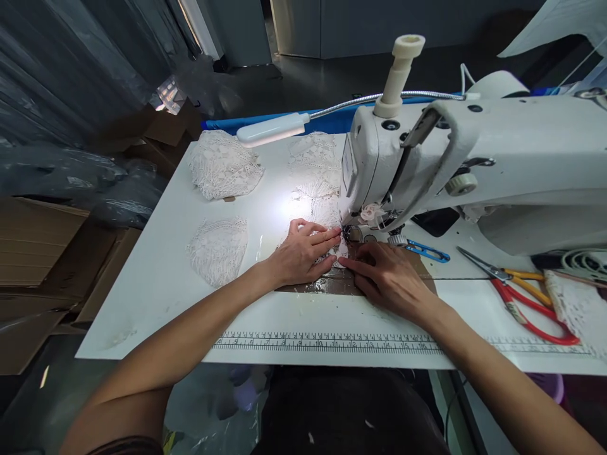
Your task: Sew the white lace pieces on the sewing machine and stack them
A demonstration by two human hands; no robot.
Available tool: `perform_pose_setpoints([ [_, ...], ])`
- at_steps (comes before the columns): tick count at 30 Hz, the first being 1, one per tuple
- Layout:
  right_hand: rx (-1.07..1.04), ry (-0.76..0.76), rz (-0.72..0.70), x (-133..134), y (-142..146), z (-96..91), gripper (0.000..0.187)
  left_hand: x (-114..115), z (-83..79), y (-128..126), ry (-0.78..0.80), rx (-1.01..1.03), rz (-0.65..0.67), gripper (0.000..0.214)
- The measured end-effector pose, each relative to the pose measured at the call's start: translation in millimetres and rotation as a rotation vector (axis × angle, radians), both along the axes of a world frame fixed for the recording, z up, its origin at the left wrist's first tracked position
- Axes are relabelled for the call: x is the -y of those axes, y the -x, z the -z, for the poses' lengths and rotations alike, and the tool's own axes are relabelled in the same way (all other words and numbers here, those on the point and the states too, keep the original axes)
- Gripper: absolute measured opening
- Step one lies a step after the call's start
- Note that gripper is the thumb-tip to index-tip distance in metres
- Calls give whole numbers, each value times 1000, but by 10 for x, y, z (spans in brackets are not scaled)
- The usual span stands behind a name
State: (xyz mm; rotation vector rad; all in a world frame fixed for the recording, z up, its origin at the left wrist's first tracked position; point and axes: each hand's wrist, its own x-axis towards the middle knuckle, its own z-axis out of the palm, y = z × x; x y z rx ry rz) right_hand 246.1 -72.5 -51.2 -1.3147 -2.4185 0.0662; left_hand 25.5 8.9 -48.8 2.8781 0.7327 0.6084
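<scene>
- Two bare hands are brought close together at the needle area of a white sewing machine [427, 151].
- The left hand [306, 251] is laid palm down over white lace [325, 208], its fingers stretched out and slightly parted, the tips pointed toward the needle area.
- By the right hand [386, 272], the lace edge is met with an extended fingertip; the other fingers are bent, and whether anything is pinched cannot be told.
- The lace is placed at the machine's needle end, partly covered by the left hand.
- Blue snips [429, 251] are seen just beyond the right hand.
- Scissors [515, 308] with red and yellow handles are laid farther right on the white table [156, 303].
- At the left, two lace piles, one far [225, 164] and one near [219, 251], are set apart.
- The work is lit by a lamp [272, 129].
</scene>
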Motion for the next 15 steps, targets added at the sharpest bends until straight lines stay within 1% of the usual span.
perform_pose_setpoints([
  [8, -42, -25, -8, 10, -19, 61, 34, 0, 1, 0, 12, -19, -8, 33],
  [15, -61, -18, -8, 16, -6, 58, 33, 8, 5, -1, 2, -26, -5, 34],
])
